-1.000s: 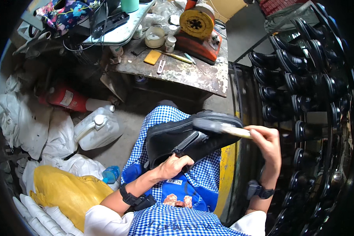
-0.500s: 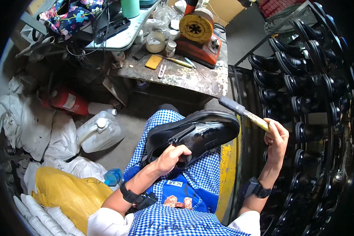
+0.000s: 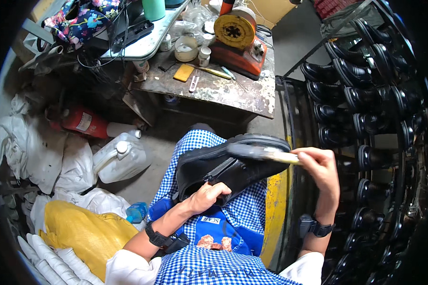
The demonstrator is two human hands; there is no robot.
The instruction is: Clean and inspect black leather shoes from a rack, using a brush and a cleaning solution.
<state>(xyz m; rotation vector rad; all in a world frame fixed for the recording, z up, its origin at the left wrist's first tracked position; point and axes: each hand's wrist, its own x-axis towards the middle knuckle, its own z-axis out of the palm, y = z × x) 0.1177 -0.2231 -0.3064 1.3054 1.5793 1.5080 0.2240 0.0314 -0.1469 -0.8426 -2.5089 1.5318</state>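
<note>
A black leather shoe [image 3: 202,164] lies across my lap, its toe to the right and its thick sole facing away from me. My left hand [image 3: 207,197] is closed round the edge of the shoe's opening, the thumb on top. In my right hand [image 3: 318,167] is the pale handle of a long-headed brush [image 3: 252,152], pinched near its end. The brush head, smeared by motion, lies over the upper near the toe; whether it touches the leather I cannot tell. Under the shoe is a blue-and-white checked apron [image 3: 245,202].
Ahead stands a worn workbench [image 3: 209,97] with an orange-and-yellow grinding machine [image 3: 235,40], a yellow block [image 3: 183,72] and small jars. Racks of black shoes [image 3: 354,97] line the right side. At left are a plastic jug [image 3: 126,159], a red fire extinguisher [image 3: 83,121] and a yellow sack [image 3: 81,232].
My right hand has moved left and slightly down, bringing the brush from beyond the toe to over the shoe's upper. My left hand keeps its grip; the shoe has turned slightly.
</note>
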